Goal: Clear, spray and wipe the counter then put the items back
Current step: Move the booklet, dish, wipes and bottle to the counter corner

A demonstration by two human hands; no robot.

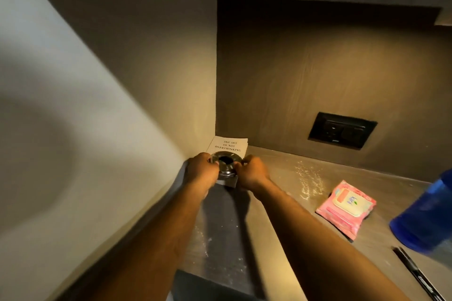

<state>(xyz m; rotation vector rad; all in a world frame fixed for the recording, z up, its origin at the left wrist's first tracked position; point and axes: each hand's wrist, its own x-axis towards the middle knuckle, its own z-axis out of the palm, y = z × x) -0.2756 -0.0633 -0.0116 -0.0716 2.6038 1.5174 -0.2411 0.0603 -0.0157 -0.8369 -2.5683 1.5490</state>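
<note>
— How are the hands posed?

— Both arms reach straight forward. The left hand (201, 170) and the right hand (252, 171) sit on opposite sides of a round metal holder (224, 162) with a dark hole in its top. The fingers of each hand are curled in against its shiny rim, so it is clamped between the two hands. I cannot tell whether its base touches the counter (281, 178).

— Where is that on the counter?

— At the far left corner, just in front of a white book (228, 145) that lies flat beyond the grip, against the back panel.

— Any writing?

— The book cover reads "THE ART OF NOT OVERTHINKING". To the right of the grip, well apart from it, lies a pink wipes pack (346, 208) with the word "kara" on its label. The smaller print there is too blurred to read.

— What is cut off or unclear?

— A blue bottle (425, 215) at the right edge is blurred and partly out of frame. A black pen (415, 273) near it runs off the bottom corner. The holder's lower part is hidden by the hands. A dark outlet plate (342, 133) sits on the back panel, right of and above the grip.
</note>
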